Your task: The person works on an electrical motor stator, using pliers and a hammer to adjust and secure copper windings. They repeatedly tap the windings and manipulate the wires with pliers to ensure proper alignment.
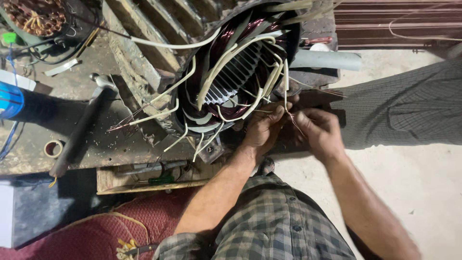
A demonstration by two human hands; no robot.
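Stator point(231, 72): upper centre of the frame, on its side on the tabletop point(120, 144), open bore facing the viewer; dark red copper windings with white sleeved leads splaying from its mouth.
Wire point(290, 115): thin copper strands just below right of the stator, centre of frame.
Left hand point(262, 127): grip pinched shut on the wire, knuckles against the stator rim.
Right hand point(317, 130): just beside the left, fingers closed on the same wire.
Hammer point(82, 127): left of frame, lying on the tabletop.
Tape roll point(53, 148): lower left, near the hammer handle.
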